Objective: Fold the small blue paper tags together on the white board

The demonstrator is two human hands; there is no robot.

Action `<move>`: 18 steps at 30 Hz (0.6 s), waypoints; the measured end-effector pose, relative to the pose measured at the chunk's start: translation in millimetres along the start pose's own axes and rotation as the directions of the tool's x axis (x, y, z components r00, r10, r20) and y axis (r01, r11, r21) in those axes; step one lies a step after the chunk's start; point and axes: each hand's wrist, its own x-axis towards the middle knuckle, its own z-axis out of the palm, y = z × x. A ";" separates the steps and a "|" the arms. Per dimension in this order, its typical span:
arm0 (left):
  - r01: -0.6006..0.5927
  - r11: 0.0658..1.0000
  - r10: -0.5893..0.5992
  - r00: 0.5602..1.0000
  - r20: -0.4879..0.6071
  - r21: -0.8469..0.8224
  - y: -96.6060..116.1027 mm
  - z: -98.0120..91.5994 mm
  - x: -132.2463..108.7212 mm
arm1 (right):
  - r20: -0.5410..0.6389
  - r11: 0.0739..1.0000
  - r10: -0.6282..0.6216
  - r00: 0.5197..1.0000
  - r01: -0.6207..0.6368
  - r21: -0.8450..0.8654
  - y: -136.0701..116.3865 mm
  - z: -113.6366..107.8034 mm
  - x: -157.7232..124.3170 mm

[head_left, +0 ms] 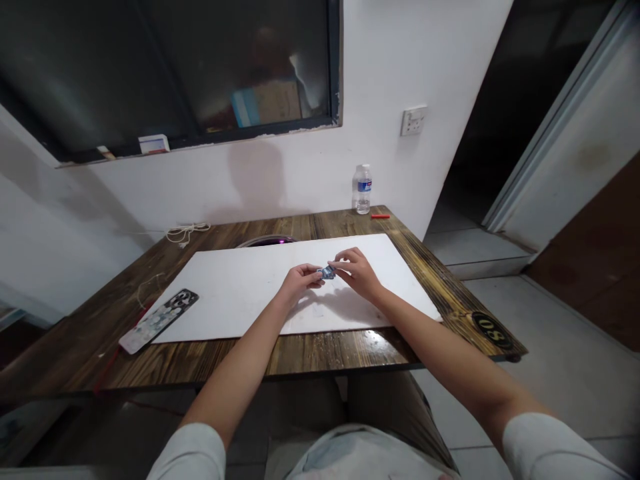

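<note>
A small, shiny blue object (pixel 327 272) is pinched between the closed fingers (pixel 341 265) of the left hand (pixel 300 281) and right hand (pixel 356 273), over a smooth white board (pixel 225 300) on the grainy wooden desk (pixel 320 228).

small blue item (pixel 327 272) between left hand (pixel 300 281) and right hand (pixel 356 272) — too small to identify, partly covered; dark round thing (pixel 266 241) mostly hidden behind white board (pixel 235 293)

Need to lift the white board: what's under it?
A dark round object appears to poke out from under the white board's far edge on the wooden table; the board covers the rest of it and any tabletop beneath.
</note>
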 end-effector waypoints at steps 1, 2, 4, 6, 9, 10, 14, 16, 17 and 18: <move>-0.001 1.000 0.001 1.000 -0.009 0.000 -0.5 0.0 0.2 | 0.018 1.000 -0.002 1.000 0.002 -0.011 -0.6 0.4 -0.2; -0.004 1.000 0.004 1.000 -0.018 -0.001 -0.9 0.0 0.4 | 0.039 1.000 -0.003 0.999 0.004 -0.024 -1.2 0.7 -0.4; -0.013 1.000 0.013 0.999 -0.035 -0.007 -1.6 0.0 1.0 | 0.078 0.999 -0.010 0.997 0.014 -0.048 -2.5 1.4 -1.0; -0.018 1.000 0.017 0.999 -0.045 -0.018 -2.2 0.0 1.6 | 0.090 0.998 -0.018 0.996 0.023 -0.060 -3.5 2.0 -1.6; -0.016 0.999 0.014 0.999 -0.049 -0.037 -2.8 0.2 2.3 | 0.053 0.998 -0.017 0.998 0.020 -0.062 -4.1 3.3 -2.2; -0.016 0.999 0.013 0.999 -0.050 -0.043 -2.9 0.3 2.4 | 0.039 0.998 -0.013 0.999 0.015 -0.061 -4.0 3.9 -2.3; -0.028 0.999 0.026 0.998 -0.055 -0.044 -2.8 1.2 1.9 | 0.023 0.998 0.024 0.999 -0.023 -0.059 -2.9 6.0 -2.5; -0.035 0.999 0.033 0.998 -0.059 -0.035 -2.5 1.4 1.6 | 0.026 0.997 0.048 0.999 -0.046 -0.064 -2.0 6.7 -2.8; -0.037 0.999 0.035 0.998 -0.060 -0.031 -2.3 1.4 1.5 | 0.027 0.996 0.056 0.998 -0.054 -0.066 -1.5 6.9 -3.0; -0.038 0.999 0.036 0.998 -0.059 -0.030 -2.2 1.4 1.4 | 0.028 0.996 0.062 0.998 -0.060 -0.067 -1.0 7.0 -3.2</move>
